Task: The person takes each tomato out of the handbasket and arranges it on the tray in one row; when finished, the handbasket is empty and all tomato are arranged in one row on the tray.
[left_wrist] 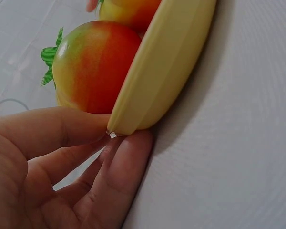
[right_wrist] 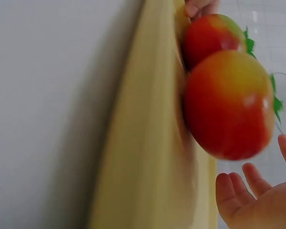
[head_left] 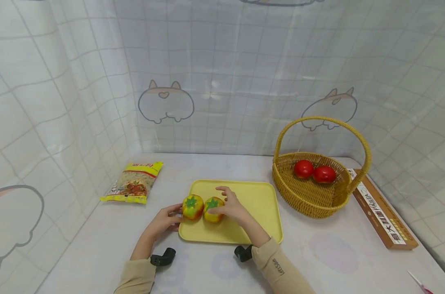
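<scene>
Two red-and-yellow tomato-like fruits with green leafy tops, a left one (head_left: 192, 207) and a right one (head_left: 213, 215), sit side by side on the left part of a yellow tray (head_left: 251, 212). My left hand (head_left: 164, 223) pinches the tray's left rim beside the left fruit; in the left wrist view the thumb (left_wrist: 71, 128) lies at the rim's upper edge, another finger beneath. Above the tray, next to the right fruit, is my right hand (head_left: 232, 207), fingers spread. In the right wrist view its fingers (right_wrist: 240, 191) stand apart from the nearer fruit (right_wrist: 229, 105).
A wicker basket (head_left: 299, 200) with a tall handle holds two red fruits (head_left: 314, 172) at the right. Beside it lies a long brown pasta box (head_left: 384, 212). A yellow food packet (head_left: 135, 182) is at the left, scissors (head_left: 421, 283) at the lower right corner.
</scene>
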A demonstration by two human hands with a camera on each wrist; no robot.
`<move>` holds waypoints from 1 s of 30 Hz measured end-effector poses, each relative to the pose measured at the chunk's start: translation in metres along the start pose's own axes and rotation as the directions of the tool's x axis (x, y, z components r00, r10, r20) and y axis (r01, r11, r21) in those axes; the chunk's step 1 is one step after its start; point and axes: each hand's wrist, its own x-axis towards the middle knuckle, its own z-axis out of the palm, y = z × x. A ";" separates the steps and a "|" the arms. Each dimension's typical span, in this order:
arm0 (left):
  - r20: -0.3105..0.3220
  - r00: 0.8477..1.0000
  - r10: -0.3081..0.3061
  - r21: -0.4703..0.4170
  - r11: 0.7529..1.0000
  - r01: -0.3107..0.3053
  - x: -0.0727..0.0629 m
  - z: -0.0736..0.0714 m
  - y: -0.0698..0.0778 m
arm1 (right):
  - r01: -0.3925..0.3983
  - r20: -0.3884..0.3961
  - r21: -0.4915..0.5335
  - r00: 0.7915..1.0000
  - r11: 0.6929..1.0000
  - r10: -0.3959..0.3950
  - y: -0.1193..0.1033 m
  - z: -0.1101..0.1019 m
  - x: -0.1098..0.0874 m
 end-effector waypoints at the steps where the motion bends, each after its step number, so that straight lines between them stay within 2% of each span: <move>1: -0.007 1.000 -0.005 -0.004 1.000 0.005 0.000 0.000 0.000 | -0.003 -0.002 -0.002 1.000 1.000 0.003 -0.001 -0.002 0.000; 13: 0.011 1.000 0.006 0.010 1.000 -0.006 0.001 0.000 0.002 | 0.017 -0.016 0.015 1.000 1.000 -0.017 -0.013 -0.027 -0.010; 19: 0.004 1.000 0.005 0.000 1.000 -0.005 0.000 -0.001 0.001 | 0.018 -0.037 0.013 0.999 1.000 -0.018 -0.013 -0.042 -0.012; 22: 0.020 1.000 0.015 0.008 1.000 -0.015 0.001 -0.001 0.001 | 0.010 -0.050 0.012 0.999 1.000 -0.010 -0.012 -0.049 -0.013; 30: 0.008 1.000 -0.006 0.006 1.000 0.005 0.001 -0.001 0.000 | 0.000 -0.079 -0.013 0.997 1.000 -0.001 -0.010 -0.065 -0.017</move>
